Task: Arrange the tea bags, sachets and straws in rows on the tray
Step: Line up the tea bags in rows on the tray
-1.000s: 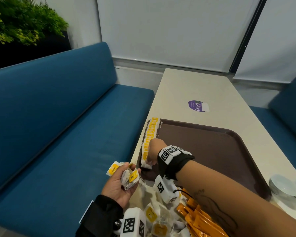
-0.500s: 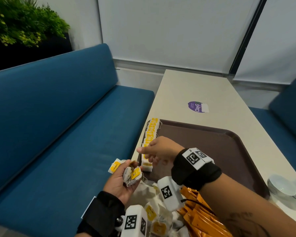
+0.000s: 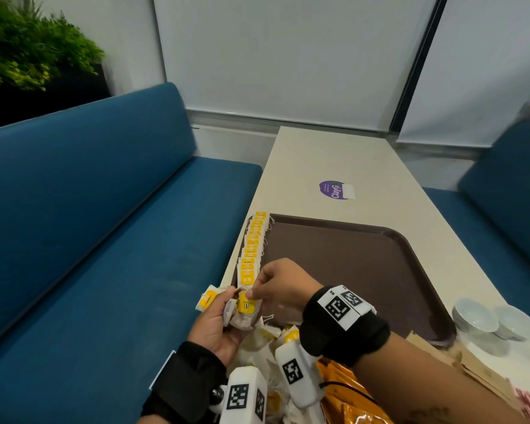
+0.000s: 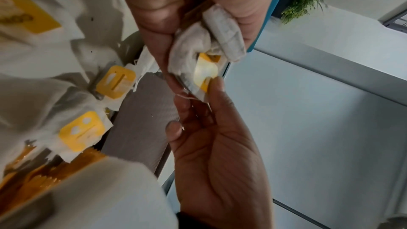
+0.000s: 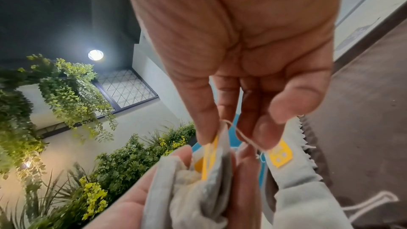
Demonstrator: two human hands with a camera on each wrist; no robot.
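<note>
Clutching a crumpled bunch of white paper tea bags with yellow tags, our left hand sits curled low and left of centre in the head view. Our right hand pinches one yellow tag between thumb and fingertip. Just above, a neat row of yellow-tagged tea bags lines the left rim of the brown plastic tray.
</note>
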